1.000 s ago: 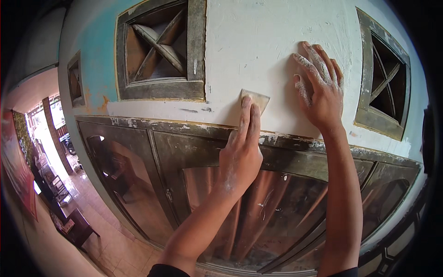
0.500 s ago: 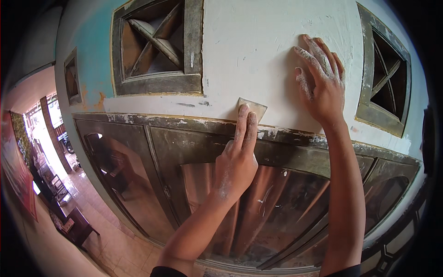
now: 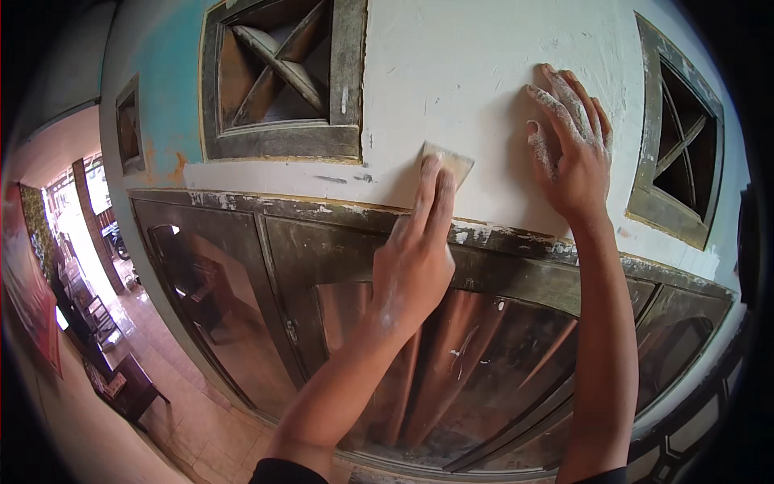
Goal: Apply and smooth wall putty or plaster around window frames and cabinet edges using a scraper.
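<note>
My left hand (image 3: 415,258) holds a small flat scraper (image 3: 451,164), a beige-grey squarish plate. Two fingers lie stretched along it, pressing it against the white wall (image 3: 451,73) just above the dark wooden frame; the thumb side of the grip is hidden. Higher up and to the right, my right hand (image 3: 574,153) rests on the wall with its fingers spread, holding nothing. White dust coats the fingers of both hands, thickest on the right.
Dark wooden vents with crossed slats flank the white patch, one on the left (image 3: 282,68) and one on the right (image 3: 681,137). Below runs a worn window frame (image 3: 339,234) with glass panes. At far left, a tiled floor (image 3: 189,387) holds a dark table (image 3: 137,387).
My left hand has slid the scraper slightly up the wall, away from the wooden frame. The right hand stays spread on the wall; the whole view has shifted a little.
</note>
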Available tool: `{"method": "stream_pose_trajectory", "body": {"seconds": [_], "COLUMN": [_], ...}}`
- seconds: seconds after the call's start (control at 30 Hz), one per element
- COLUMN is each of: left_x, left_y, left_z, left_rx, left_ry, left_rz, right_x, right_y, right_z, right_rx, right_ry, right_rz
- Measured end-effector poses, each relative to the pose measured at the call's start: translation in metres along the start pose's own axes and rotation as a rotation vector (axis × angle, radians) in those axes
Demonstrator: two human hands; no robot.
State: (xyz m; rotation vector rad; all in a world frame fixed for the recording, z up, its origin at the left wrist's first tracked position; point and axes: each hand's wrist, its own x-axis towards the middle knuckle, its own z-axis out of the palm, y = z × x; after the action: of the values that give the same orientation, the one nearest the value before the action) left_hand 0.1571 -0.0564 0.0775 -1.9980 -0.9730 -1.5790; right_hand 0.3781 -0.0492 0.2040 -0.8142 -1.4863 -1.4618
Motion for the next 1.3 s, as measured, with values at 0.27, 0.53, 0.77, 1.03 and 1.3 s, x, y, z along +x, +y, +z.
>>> {"method": "stream_pose_trajectory", "body": {"seconds": [0.27, 0.53, 0.77, 1.03, 1.3], "left_x": [-0.03, 0.005, -0.017, -0.046, -0.021], "left_y": [-0.008, -0.02, -0.035, -0.044, -0.043], "left_z": [-0.006, -0.013, -0.022, -0.021, -0.029], "left_rx": [0.01, 0.03, 0.057, -0.005, -0.02], "left_ry": [-0.047, 0.026, 0.009, -0.009, -0.027], "left_rz": [-0.062, -0.048, -0.085, -0.113, -0.148], "right_x": [-0.002, 0.0, 0.001, 0.0, 0.001], "right_y": [0.002, 0.001, -0.002, -0.001, 0.0], "right_z": [-0.002, -0.001, -0.001, -0.001, -0.001], "right_rx": [-0.032, -0.013, 0.006, -0.037, -0.023], "right_ry": [-0.012, -0.002, -0.009, 0.016, 0.004], "right_rz": [0.014, 0.011, 0.009, 0.003, -0.004]}}
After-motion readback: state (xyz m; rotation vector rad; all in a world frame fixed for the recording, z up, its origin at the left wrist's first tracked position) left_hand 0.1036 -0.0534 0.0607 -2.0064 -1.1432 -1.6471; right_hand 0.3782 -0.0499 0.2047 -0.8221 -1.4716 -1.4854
